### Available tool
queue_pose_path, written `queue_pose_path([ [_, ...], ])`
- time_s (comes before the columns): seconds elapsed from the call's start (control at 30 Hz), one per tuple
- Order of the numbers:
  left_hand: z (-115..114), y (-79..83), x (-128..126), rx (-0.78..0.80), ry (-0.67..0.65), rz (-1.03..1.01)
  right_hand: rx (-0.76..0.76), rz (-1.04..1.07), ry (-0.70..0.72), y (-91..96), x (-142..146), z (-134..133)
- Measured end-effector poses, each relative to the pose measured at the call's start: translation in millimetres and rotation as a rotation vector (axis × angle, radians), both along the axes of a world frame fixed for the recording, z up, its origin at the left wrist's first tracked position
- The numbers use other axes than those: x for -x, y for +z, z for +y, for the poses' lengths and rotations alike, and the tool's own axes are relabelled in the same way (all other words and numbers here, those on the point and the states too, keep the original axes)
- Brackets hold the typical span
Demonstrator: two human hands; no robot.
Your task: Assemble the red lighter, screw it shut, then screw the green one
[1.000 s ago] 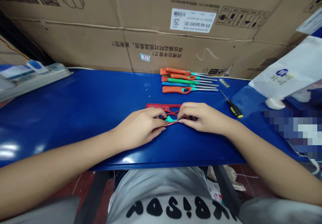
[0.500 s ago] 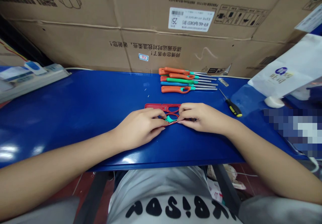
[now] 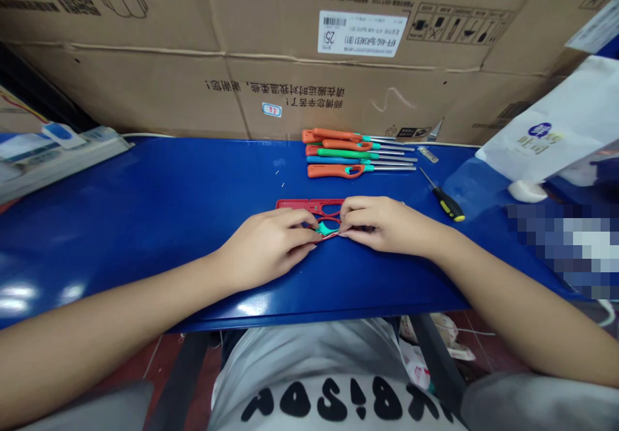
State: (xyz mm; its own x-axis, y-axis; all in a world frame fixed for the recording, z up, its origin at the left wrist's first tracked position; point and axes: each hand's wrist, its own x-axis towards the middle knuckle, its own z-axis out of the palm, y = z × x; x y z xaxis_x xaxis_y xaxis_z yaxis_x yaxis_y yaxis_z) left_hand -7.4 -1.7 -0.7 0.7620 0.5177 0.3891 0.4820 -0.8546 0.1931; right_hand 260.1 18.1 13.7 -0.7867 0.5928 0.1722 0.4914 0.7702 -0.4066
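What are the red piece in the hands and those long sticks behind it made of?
The red frame between the left hand and right hand looks like moulded plastic: uniform colour, matte, with cut-out openings. The long tools behind seem to have glossy plastic handles and bare metal tubes, silvery and shiny.

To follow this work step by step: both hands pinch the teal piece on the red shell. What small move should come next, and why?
Probably press the teal piece down into the red shell. The left hand and right hand meet on it from both sides, the shell lies flat on the blue table, and fingers hide its seating.
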Motion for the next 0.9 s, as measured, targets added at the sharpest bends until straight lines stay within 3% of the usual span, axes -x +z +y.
queue_pose_path([
  [0.33, 2.7, -0.8, -0.6, 0.088, -0.005, -0.007, 0.05, 0.046, -0.024, 3.3, 0.1, -0.5],
  [0.9, 0.6, -0.1, -0.3, 0.05, 0.02, -0.041, 0.048, 0.029, -0.001, 3.5, 0.4, 0.1],
])
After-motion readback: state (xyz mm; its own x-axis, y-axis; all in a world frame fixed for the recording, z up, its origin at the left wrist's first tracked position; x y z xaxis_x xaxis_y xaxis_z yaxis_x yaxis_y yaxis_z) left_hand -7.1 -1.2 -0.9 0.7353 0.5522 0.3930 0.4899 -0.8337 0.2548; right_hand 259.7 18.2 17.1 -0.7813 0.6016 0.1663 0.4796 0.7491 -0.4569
